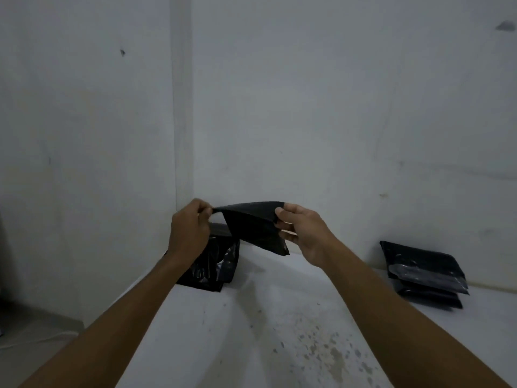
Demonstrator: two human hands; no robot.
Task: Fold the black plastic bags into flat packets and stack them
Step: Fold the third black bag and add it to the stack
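Observation:
I hold a black plastic bag in the air above the white table, stretched between both hands. My left hand pinches its left corner, and my right hand pinches its right edge. The bag hangs down as a partly folded sheet with one lower corner pointing right. Behind and below my left hand lies a loose pile of shiny black bags at the table's back left. A stack of folded black packets sits at the back right against the wall.
The table is white, with grey stains and chipped spots near the front right. A white wall rises right behind it, with a corner pillar on the left. The table's left edge drops to a darker floor.

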